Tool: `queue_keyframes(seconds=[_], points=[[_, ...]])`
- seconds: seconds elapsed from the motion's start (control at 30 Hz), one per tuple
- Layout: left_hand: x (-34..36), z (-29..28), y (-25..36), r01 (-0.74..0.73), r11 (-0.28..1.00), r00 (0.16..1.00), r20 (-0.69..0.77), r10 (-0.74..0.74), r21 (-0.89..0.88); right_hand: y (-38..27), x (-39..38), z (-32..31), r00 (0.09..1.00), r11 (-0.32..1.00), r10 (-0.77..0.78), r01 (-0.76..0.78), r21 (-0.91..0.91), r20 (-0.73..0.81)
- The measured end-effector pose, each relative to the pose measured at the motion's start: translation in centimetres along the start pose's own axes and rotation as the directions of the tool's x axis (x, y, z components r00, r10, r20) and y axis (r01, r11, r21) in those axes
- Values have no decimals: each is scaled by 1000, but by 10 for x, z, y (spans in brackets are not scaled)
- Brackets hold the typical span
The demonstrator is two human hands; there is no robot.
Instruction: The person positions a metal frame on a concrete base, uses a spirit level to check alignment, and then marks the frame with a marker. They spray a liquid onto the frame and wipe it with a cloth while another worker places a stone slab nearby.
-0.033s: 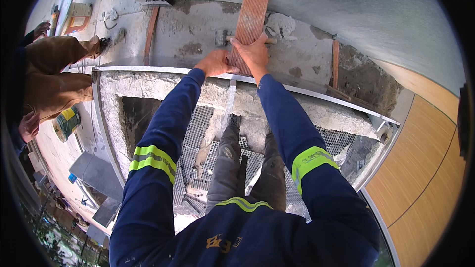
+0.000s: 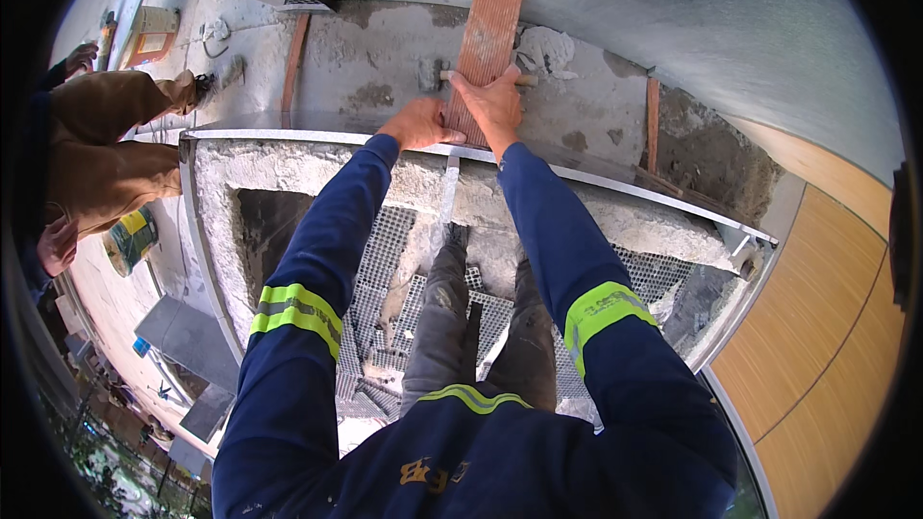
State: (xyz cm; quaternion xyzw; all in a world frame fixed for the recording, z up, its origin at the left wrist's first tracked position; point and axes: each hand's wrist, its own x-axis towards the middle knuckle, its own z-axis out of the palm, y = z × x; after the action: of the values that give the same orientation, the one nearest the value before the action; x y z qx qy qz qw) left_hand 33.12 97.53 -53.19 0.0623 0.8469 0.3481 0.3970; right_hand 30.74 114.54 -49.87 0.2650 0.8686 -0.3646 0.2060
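A reddish-brown grooved board runs away from me, from the pale metal edge toward the grey wall. My left hand grips its near end from the left, fingers curled against it. On the other side my right hand clasps the board, thumb over its top face. A hammer lies across behind the board; its head shows to the left and its wooden handle to the right, the middle being hidden. Fingertips under the board are out of sight.
Two narrow reddish strips, left and right, cross the rough concrete ledge. Below me is a pit with dark grid panels. A co-worker's brown trousers are at left, near a bucket. Wood panelling stands right.
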Motion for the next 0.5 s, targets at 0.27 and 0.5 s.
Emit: queue_keyframes(seconds=[0.27, 0.5], points=[[-5, -1, 13, 35, 993, 999, -27, -32, 111, 1, 5, 3, 997, 999, -27, 29, 25, -69], [-2, -1, 7, 42, 996, 999, 17, -43, 85, 1, 1, 3, 998, 999, -24, 27, 47, -59]])
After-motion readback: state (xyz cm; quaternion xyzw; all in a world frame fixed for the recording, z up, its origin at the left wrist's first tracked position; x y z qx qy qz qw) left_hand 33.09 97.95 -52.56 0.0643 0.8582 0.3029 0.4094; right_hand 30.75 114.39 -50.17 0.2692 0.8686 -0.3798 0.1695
